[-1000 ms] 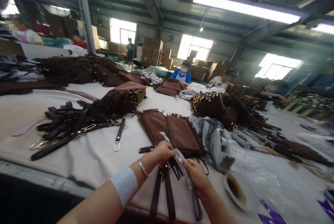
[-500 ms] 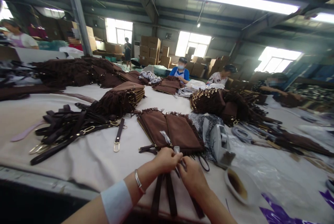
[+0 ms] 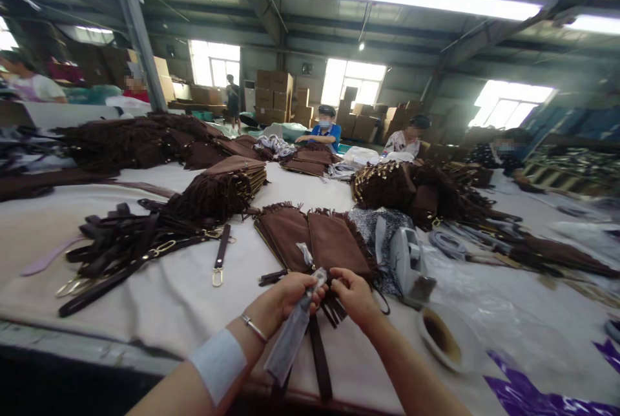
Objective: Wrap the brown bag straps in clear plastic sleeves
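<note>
My left hand (image 3: 296, 293) is closed around the upper end of a clear plastic sleeve (image 3: 289, 338), which hangs down toward me at a slant. Just to its right, my right hand (image 3: 357, 296) has thumb and fingers pinched together; whatever is between them is too small to tell. Both hands are at the near edge of brown fringed pouches (image 3: 338, 245) with gold zippers. A dark strap (image 3: 320, 361) runs from below the hands toward the table's front edge, and another is partly hidden behind the sleeve.
A single strap with a gold clasp (image 3: 221, 254) and a heap of dark straps (image 3: 140, 228) lie left. At right stand a tape dispenser (image 3: 405, 261) and a roll of tape (image 3: 429, 322). Stacks of fringed pouches (image 3: 402, 187) lie behind. Several co-workers sit across the table.
My hands have drawn slightly apart. The plastic sleeve now hangs in full view from my left hand, covering part of the straps. Across the table, the co-worker in blue has shifted an arm.
</note>
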`<state>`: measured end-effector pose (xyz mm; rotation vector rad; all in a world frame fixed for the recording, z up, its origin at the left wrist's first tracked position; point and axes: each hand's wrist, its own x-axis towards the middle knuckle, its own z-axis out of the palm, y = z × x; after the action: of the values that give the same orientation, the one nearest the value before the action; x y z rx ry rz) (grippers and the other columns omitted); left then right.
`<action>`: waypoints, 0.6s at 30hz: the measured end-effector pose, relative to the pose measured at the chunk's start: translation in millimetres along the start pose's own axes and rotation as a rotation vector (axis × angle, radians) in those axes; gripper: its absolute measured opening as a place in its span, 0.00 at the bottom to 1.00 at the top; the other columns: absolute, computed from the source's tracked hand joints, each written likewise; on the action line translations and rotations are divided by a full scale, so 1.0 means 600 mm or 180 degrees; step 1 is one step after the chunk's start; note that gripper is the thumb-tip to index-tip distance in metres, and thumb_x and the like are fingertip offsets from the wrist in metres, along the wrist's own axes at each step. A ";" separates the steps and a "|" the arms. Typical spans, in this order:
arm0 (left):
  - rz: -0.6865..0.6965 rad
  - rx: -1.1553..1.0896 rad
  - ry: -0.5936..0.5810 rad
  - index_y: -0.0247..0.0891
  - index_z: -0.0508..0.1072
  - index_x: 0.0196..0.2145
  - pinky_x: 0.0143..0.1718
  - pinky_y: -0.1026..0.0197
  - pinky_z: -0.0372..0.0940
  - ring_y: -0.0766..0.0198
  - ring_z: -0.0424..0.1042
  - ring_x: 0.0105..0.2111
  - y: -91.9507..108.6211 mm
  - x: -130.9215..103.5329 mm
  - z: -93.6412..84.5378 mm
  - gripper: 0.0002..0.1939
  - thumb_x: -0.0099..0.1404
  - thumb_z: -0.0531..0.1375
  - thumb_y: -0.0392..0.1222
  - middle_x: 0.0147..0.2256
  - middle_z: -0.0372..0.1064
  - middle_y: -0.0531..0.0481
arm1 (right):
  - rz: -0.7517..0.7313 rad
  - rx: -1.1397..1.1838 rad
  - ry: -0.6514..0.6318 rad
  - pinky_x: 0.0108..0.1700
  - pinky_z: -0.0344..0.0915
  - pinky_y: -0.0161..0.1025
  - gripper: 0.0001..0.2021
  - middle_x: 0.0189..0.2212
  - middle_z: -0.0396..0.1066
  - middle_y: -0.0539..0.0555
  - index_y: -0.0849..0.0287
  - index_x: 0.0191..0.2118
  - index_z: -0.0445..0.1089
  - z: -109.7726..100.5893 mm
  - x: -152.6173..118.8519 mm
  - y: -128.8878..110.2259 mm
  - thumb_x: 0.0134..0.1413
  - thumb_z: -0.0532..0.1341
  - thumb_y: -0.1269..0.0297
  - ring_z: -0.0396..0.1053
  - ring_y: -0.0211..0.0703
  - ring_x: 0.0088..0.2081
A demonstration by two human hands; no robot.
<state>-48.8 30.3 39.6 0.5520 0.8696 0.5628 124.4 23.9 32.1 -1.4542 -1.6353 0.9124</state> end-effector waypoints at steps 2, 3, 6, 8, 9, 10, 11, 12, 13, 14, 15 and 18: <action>-0.0054 -0.0189 -0.0135 0.32 0.68 0.30 0.16 0.71 0.55 0.73 0.58 0.15 -0.002 0.000 -0.005 0.07 0.62 0.55 0.39 0.21 0.60 0.54 | -0.0051 -0.0031 -0.0142 0.32 0.67 0.37 0.18 0.27 0.76 0.52 0.63 0.45 0.74 0.014 0.012 -0.001 0.50 0.57 0.62 0.72 0.43 0.29; -0.0079 -0.0246 -0.0177 0.32 0.68 0.31 0.16 0.71 0.56 0.73 0.58 0.15 -0.002 -0.002 -0.007 0.07 0.62 0.55 0.40 0.21 0.61 0.54 | -0.0083 -0.0053 -0.0199 0.32 0.66 0.36 0.17 0.27 0.76 0.51 0.61 0.43 0.75 0.019 0.016 -0.003 0.50 0.57 0.62 0.72 0.43 0.29; -0.0095 -0.0122 -0.0191 0.33 0.67 0.32 0.15 0.73 0.52 0.75 0.56 0.15 -0.002 -0.011 -0.011 0.07 0.62 0.57 0.41 0.22 0.60 0.55 | -0.0173 -0.0229 -0.0251 0.34 0.66 0.35 0.11 0.27 0.77 0.51 0.59 0.34 0.76 0.022 0.023 -0.011 0.49 0.57 0.64 0.72 0.42 0.30; 0.0006 0.0194 -0.0133 0.34 0.67 0.33 0.14 0.74 0.47 0.77 0.52 0.14 -0.003 -0.017 -0.009 0.09 0.60 0.60 0.43 0.22 0.59 0.57 | -0.0210 -0.0465 -0.0153 0.37 0.65 0.37 0.09 0.28 0.76 0.53 0.58 0.29 0.76 0.017 0.024 -0.011 0.48 0.57 0.66 0.72 0.44 0.32; 0.0114 0.0436 -0.0069 0.35 0.67 0.33 0.14 0.73 0.46 0.77 0.51 0.14 -0.005 -0.019 -0.006 0.10 0.59 0.62 0.44 0.22 0.58 0.58 | -0.0220 -0.0604 -0.0082 0.38 0.64 0.38 0.09 0.27 0.76 0.53 0.58 0.28 0.75 0.015 0.024 -0.009 0.48 0.57 0.66 0.72 0.45 0.32; 0.0245 0.0721 0.0030 0.35 0.67 0.32 0.14 0.73 0.45 0.76 0.51 0.14 -0.007 -0.020 -0.002 0.11 0.59 0.62 0.45 0.22 0.58 0.58 | -0.0221 -0.0744 -0.0011 0.38 0.63 0.38 0.08 0.27 0.76 0.54 0.58 0.27 0.75 0.014 0.024 -0.007 0.48 0.57 0.66 0.71 0.46 0.33; 0.0394 0.1051 0.0183 0.36 0.67 0.31 0.14 0.71 0.46 0.75 0.51 0.14 -0.011 -0.020 0.003 0.11 0.59 0.62 0.47 0.21 0.58 0.58 | -0.0215 -0.0877 0.0052 0.38 0.62 0.39 0.08 0.27 0.75 0.55 0.58 0.26 0.74 0.014 0.024 -0.004 0.48 0.57 0.67 0.71 0.46 0.33; 0.0540 0.1382 0.0367 0.37 0.67 0.29 0.14 0.70 0.47 0.74 0.51 0.14 -0.014 -0.018 0.009 0.12 0.60 0.60 0.48 0.20 0.57 0.58 | -0.0202 -0.0995 0.0102 0.38 0.61 0.39 0.08 0.27 0.75 0.55 0.58 0.26 0.74 0.015 0.023 0.000 0.48 0.57 0.67 0.70 0.46 0.33; 0.0665 0.1675 0.0552 0.37 0.66 0.26 0.15 0.68 0.47 0.73 0.52 0.14 -0.018 -0.016 0.015 0.13 0.62 0.58 0.49 0.19 0.56 0.58 | -0.0186 -0.1097 0.0139 0.37 0.60 0.39 0.08 0.27 0.75 0.56 0.58 0.25 0.73 0.016 0.022 0.003 0.48 0.57 0.68 0.70 0.46 0.32; 0.0757 0.1902 0.0720 0.38 0.65 0.24 0.15 0.67 0.48 0.72 0.52 0.13 -0.021 -0.014 0.021 0.14 0.62 0.57 0.49 0.17 0.55 0.58 | -0.0170 -0.1183 0.0164 0.37 0.60 0.39 0.08 0.27 0.75 0.56 0.58 0.26 0.73 0.019 0.021 0.006 0.49 0.56 0.68 0.70 0.46 0.32; 0.0823 0.2062 0.0858 0.38 0.64 0.23 0.15 0.66 0.48 0.71 0.53 0.13 -0.024 -0.012 0.027 0.15 0.63 0.56 0.49 0.16 0.54 0.58 | -0.0157 -0.1254 0.0180 0.36 0.59 0.38 0.08 0.27 0.75 0.56 0.58 0.26 0.73 0.021 0.020 0.008 0.49 0.56 0.68 0.70 0.46 0.32; 0.0870 0.2184 0.1056 0.39 0.63 0.20 0.15 0.64 0.49 0.69 0.53 0.12 -0.030 -0.009 0.038 0.17 0.64 0.54 0.48 0.14 0.54 0.57 | -0.0115 -0.1401 0.0193 0.34 0.58 0.37 0.08 0.26 0.74 0.54 0.56 0.26 0.72 0.024 0.018 0.014 0.50 0.57 0.66 0.70 0.44 0.30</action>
<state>-28.8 9.1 42.9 1.2383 1.3233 0.6082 115.0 35.3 18.6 -1.7147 -1.8882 0.4975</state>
